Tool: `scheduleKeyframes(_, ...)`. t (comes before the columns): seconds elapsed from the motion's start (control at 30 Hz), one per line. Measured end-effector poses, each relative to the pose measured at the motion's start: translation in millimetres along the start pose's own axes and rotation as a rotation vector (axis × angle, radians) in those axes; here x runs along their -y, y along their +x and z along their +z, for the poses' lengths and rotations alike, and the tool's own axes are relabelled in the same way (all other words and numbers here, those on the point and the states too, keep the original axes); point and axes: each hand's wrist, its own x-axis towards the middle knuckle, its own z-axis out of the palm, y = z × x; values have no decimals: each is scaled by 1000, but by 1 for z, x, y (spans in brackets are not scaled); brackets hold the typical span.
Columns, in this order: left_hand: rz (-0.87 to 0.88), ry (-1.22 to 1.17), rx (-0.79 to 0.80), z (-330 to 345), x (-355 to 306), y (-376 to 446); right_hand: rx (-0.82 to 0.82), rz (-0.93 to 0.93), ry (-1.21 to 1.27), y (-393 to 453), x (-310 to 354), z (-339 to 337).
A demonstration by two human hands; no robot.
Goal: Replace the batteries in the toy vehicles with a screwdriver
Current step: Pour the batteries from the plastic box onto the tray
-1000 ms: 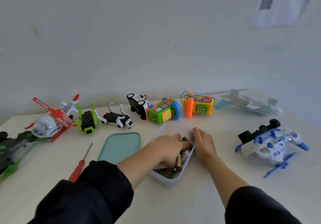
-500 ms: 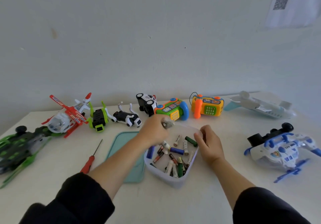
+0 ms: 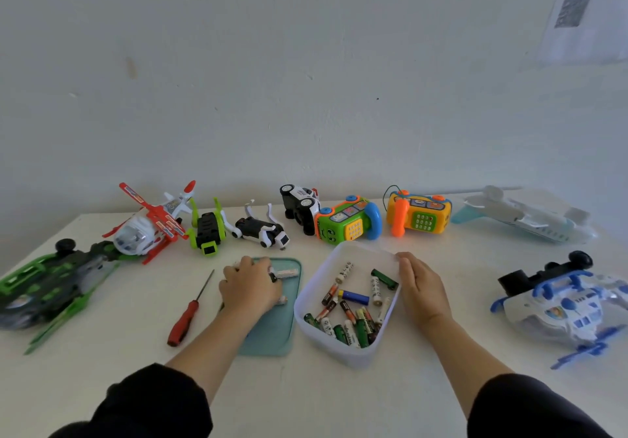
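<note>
Head view: my left hand (image 3: 249, 288) sits palm-down on the teal lid (image 3: 272, 329) at frame centre, fingers curled around a few batteries (image 3: 287, 272). My right hand (image 3: 421, 288) rests with fingers relaxed against the right wall of the clear tub (image 3: 339, 352) of batteries. The red screwdriver (image 3: 188, 312) lies on the bench (image 3: 424, 386), left of the lid, toys lined up behind.

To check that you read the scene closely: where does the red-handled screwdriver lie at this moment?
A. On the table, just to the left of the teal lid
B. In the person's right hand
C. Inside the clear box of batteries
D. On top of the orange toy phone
A: the screwdriver lies untouched on the table left of the teal lid, beside the left hand; the right hand only rests against the box.
</note>
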Motion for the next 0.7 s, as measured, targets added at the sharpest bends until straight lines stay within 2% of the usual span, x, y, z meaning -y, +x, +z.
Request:
scheduleKeyframes(0.13, 29, 14, 63, -2, -1, -4, -5, -23, 5, -4, 5, 1)
scheduleKeyframes(0.37, 169, 113, 407, -35, -9, 0, -25, -85, -47, -5, 2, 1)
scheduleKeyframes(0.43, 214, 83, 337, -47, -17, -2, -28, -94, -48, -5, 2, 1)
scheduleKeyframes(0.47, 247, 52, 242, -53, -23, -6, -28, -99, -51, -5, 3, 2)
scheduleKeyframes(0.53, 463, -37, 75, -58, -41, -20, -28, -104, -59, -4, 4, 2)
scheduleKeyframes(0.57, 637, -32, 84, -60, -52, -29, -25, -112, -61, -4, 5, 2)
scheduleKeyframes(0.6, 805, 19, 161, -58, -63, -37, -27, -115, -66, -4, 5, 2)
scheduleKeyframes(0.63, 902, 84, 290, -56, -73, -46, -28, -113, -71, -4, 4, 1)
scheduleKeyframes(0.7, 874, 217, 544, -49, -89, -51, -20, -110, -88, -4, 3, 1)
